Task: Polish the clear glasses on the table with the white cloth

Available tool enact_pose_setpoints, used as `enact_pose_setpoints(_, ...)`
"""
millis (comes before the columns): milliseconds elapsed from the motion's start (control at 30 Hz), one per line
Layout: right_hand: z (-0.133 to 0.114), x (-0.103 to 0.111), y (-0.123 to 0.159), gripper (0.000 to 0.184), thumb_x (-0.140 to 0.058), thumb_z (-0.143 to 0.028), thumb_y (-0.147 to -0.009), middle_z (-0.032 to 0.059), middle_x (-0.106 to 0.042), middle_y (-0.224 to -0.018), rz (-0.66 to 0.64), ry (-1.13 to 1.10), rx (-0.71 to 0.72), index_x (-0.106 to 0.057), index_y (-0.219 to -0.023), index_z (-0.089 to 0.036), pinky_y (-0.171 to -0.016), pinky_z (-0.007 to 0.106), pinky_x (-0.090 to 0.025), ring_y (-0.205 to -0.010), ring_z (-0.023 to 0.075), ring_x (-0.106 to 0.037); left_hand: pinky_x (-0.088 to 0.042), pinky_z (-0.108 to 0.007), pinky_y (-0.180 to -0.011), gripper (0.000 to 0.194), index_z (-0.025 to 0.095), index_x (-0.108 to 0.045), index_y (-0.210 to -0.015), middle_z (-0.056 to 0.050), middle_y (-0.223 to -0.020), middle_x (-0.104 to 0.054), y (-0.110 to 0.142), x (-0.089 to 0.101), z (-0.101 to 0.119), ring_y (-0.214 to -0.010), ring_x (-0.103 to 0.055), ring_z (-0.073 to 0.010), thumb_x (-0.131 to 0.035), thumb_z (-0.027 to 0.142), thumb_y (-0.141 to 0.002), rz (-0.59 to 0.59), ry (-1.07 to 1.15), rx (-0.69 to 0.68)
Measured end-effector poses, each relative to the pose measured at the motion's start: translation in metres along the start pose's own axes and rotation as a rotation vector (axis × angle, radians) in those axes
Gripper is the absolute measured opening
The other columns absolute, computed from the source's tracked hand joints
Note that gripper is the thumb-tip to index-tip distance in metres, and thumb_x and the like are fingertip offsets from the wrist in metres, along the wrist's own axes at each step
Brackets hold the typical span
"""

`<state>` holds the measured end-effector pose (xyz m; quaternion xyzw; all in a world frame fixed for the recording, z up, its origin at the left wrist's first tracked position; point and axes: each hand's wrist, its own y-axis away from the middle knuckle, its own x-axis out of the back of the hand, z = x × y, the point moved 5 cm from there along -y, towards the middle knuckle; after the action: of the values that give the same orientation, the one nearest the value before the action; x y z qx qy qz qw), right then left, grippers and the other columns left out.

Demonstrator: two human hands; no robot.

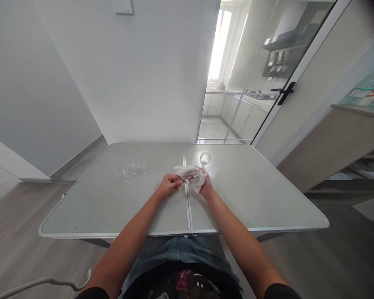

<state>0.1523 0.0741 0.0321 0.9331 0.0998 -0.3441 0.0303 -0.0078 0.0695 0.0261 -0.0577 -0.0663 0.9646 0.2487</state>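
Note:
Over the table's centre seam I hold a small stemmed glass [190, 177] tilted on its side. My left hand [171, 185] is closed, its fingers pinching the glass at its stem end. A thin white cloth or tissue [197, 186] is draped about the bowl, and my right hand [207, 182] closes round it from the right; its fingers are partly hidden behind the cloth. Just beyond my right hand, another stemmed glass [205, 158] stands upright. A group of several clear glasses [133, 168] is on the left half of the table, their outlines faint.
The pale folding table [237, 199] has a metal edge and a centre seam. Behind it are a white wall [149, 74] and a glass door [237, 83] with a black handle [286, 93]. Clear plastic bottles [366, 92] sit on a wooden shelf at right. A white cable [46, 281] shows lower left.

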Motion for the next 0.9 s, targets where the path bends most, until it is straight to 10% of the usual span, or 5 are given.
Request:
enact_pose_setpoints(467, 0.012, -0.011, 0.002, 0.021, -0.053, -0.018, -0.071, -0.0042, -0.029, -0.07, 0.05, 0.509, 0.406, -0.033, -0.07, -0.023, -0.056, 0.023, -0.031, -0.063, 0.0125, -0.03, -0.038, -0.02, -0.051, 0.041, 0.014, -0.064, -0.083, 0.003, -0.058, -0.051, -0.007, 0.012, 0.003, -0.051, -0.044, -0.0078, -0.073, 0.054, -0.08, 0.276, 0.03, -0.129)
enact_pose_setpoints(733, 0.011, -0.011, 0.009, 0.016, -0.047, -0.018, -0.077, -0.0022, -0.034, -0.079, 0.149, 0.896, 0.608, -0.035, -0.085, -0.026, -0.063, 0.025, -0.036, -0.071, 0.0146, -0.036, -0.044, -0.022, -0.053, 0.043, 0.015, -0.063, -0.09, 0.004, -0.059, -0.049, -0.005, 0.007, 0.006, -0.051, -0.048, -0.0087, -0.069, 0.057, -0.082, 0.294, -0.009, -0.131)
enact_pose_setpoints(900, -0.005, 0.0, 0.009, 0.039, -0.051, -0.019, -0.072, -0.0033, -0.046, -0.083, 0.222, 0.684, 0.561, -0.039, -0.107, -0.029, -0.06, 0.023, -0.039, -0.067, 0.0133, -0.045, -0.043, -0.021, -0.048, 0.042, 0.014, -0.064, -0.085, 0.005, -0.057, -0.049, -0.004, 0.01, 0.002, -0.047, -0.049, -0.0084, -0.07, 0.056, -0.081, 0.213, -0.078, -0.096)
